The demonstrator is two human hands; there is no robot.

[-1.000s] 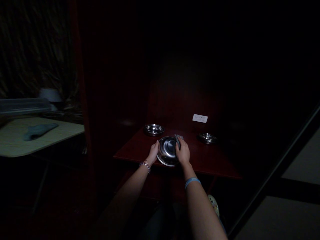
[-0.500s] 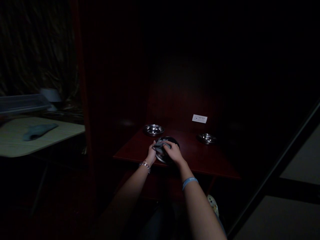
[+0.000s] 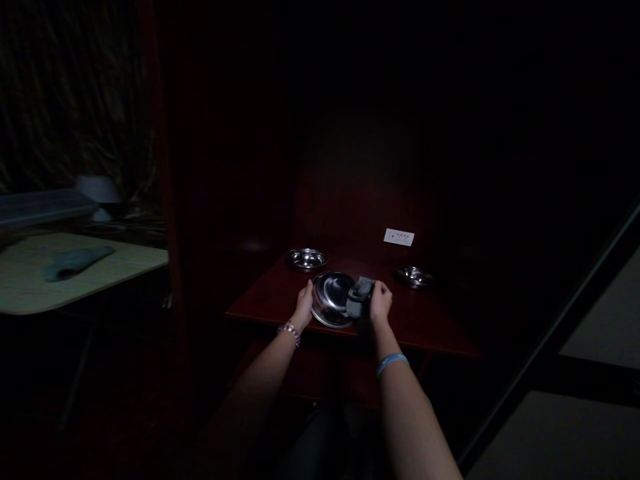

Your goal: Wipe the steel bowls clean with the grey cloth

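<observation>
A shiny metal bowl (image 3: pixel 331 299) is held tilted over the front part of the dark red table (image 3: pixel 420 327), its rounded underside toward me. My left hand (image 3: pixel 303 307) grips its left rim, fingers partly hidden behind it. My right hand (image 3: pixel 380 301) is closed on a bunched grey cloth (image 3: pixel 359 297), which lies against the bowl's right side. Behind, a second metal bowl (image 3: pixel 307 260) rests at the table's back left, and a third bowl (image 3: pixel 414 277) at the right.
A white socket plate (image 3: pixel 399 237) is on the back wall. Left of a dark red partition (image 3: pixel 167 200) stands a pale folding table (image 3: pixel 135 260) with a grey-blue cloth (image 3: pixel 77 261). Behind it are a clear plastic tray (image 3: pixel 45 207) and a white lamp-like object (image 3: pixel 99 190).
My right hand with the cloth has moved right, from across the bowl to its right side. More of the bowl's surface now shows. My left hand stays at the left rim.
</observation>
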